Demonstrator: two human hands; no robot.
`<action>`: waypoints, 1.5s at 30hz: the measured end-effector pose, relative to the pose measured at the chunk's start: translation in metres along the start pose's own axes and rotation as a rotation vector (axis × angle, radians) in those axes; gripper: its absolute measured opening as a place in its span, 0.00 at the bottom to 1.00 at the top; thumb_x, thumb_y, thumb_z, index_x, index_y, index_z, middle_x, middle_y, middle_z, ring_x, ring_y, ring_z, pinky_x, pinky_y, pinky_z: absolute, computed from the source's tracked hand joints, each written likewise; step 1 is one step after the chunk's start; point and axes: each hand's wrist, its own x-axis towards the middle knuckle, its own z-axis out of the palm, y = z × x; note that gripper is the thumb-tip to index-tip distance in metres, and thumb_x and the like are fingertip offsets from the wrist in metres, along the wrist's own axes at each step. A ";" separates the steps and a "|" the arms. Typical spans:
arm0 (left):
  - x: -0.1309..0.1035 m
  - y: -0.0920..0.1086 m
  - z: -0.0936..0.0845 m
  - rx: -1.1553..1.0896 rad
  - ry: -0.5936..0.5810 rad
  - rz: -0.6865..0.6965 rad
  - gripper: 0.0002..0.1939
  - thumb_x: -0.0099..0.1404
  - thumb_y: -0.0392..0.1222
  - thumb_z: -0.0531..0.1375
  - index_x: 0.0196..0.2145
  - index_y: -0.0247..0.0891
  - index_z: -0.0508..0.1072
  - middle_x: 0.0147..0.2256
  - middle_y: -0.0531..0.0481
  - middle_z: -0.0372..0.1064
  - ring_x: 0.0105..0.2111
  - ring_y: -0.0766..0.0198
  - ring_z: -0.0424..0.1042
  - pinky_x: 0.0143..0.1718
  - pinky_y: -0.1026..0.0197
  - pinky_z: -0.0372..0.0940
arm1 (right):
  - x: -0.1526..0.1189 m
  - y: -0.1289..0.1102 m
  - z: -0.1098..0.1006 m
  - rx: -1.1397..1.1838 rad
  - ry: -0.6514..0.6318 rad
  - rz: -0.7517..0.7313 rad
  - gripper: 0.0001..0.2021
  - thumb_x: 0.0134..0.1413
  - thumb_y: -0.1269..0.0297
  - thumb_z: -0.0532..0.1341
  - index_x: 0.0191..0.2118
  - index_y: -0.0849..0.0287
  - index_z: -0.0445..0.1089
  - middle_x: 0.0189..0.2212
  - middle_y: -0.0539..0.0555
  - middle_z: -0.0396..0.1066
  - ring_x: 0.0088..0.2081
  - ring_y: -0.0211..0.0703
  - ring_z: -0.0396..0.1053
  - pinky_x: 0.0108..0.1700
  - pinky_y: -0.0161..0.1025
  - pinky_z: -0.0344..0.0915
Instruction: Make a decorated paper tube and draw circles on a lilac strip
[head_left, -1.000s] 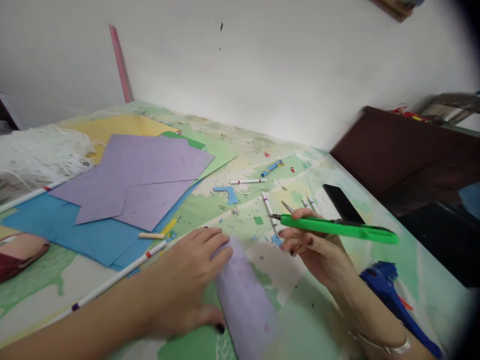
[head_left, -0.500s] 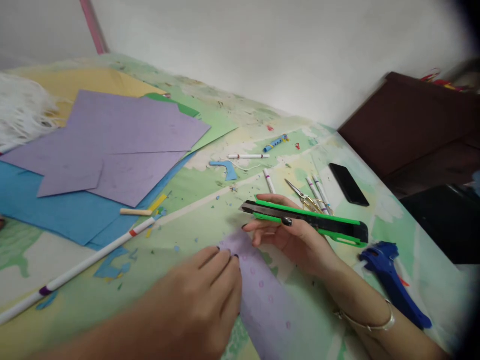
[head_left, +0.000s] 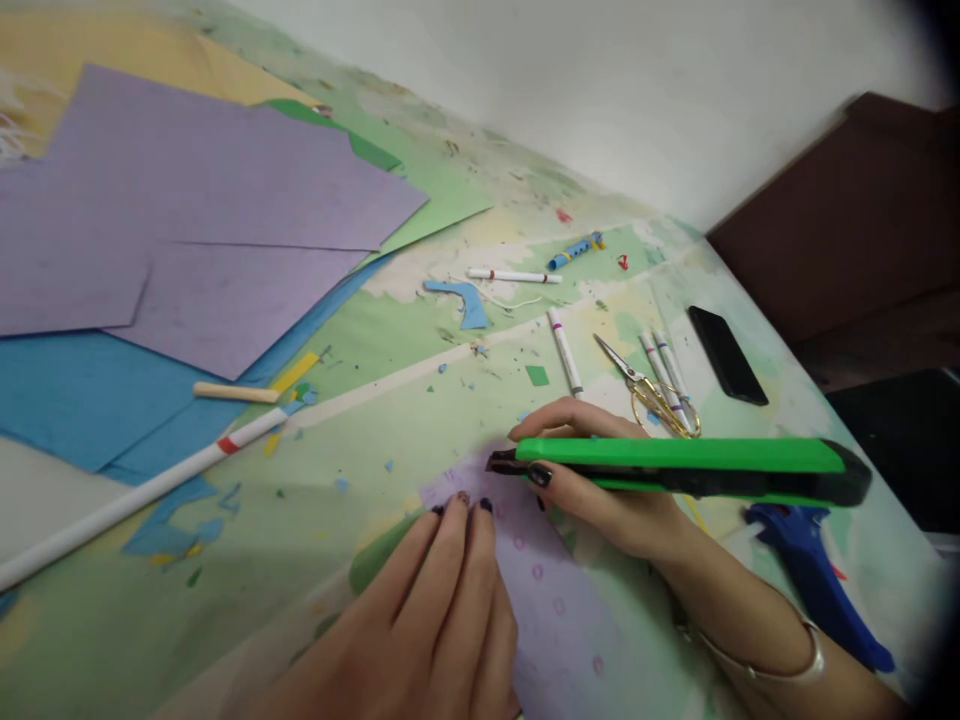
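A green and black box cutter (head_left: 690, 456) lies in my right hand (head_left: 604, 505), the thumb and fingers closed around it near the front. Its dark tip points left, over the top end of a purple paper strip (head_left: 555, 610). Small pink rings are drawn along this strip. My left hand (head_left: 439, 620) rests flat on the strip's left side, fingers stretched out side by side, covering part of it. Whether the tip touches the paper I cannot tell.
Purple sheets (head_left: 240, 180) overlap blue paper (head_left: 52, 390) at the left. A long white stick (head_left: 157, 490) lies below them. Gold-handled scissors (head_left: 645, 390), a marker (head_left: 565, 352), a black phone (head_left: 727, 355) and a blue glue gun (head_left: 825, 590) lie toward the right, among paper scraps.
My right hand has turned the box cutter, so its green edge now faces up and its tip sits lower, at the strip. My left hand has flattened on the paper. The view has shifted.
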 end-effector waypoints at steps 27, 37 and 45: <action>-0.003 0.001 -0.001 0.006 -0.020 -0.006 0.16 0.61 0.45 0.55 0.38 0.26 0.70 0.39 0.35 0.73 0.43 0.46 0.71 0.46 0.49 0.62 | 0.003 -0.006 -0.005 -0.298 -0.087 -0.041 0.08 0.49 0.70 0.61 0.36 0.59 0.75 0.31 0.49 0.77 0.32 0.34 0.73 0.34 0.24 0.67; -0.002 -0.001 -0.002 0.002 -0.044 0.023 0.19 0.62 0.49 0.54 0.38 0.28 0.70 0.40 0.36 0.73 0.44 0.47 0.71 0.46 0.49 0.63 | 0.006 -0.008 -0.004 -0.393 -0.113 -0.074 0.06 0.50 0.69 0.60 0.35 0.58 0.74 0.28 0.47 0.76 0.29 0.33 0.72 0.32 0.26 0.66; -0.001 -0.002 -0.002 0.009 -0.053 0.031 0.15 0.62 0.44 0.54 0.38 0.27 0.70 0.39 0.36 0.73 0.43 0.47 0.71 0.45 0.49 0.63 | 0.007 -0.008 -0.001 -0.501 -0.124 -0.116 0.06 0.52 0.68 0.58 0.34 0.56 0.72 0.25 0.47 0.74 0.27 0.35 0.70 0.29 0.30 0.63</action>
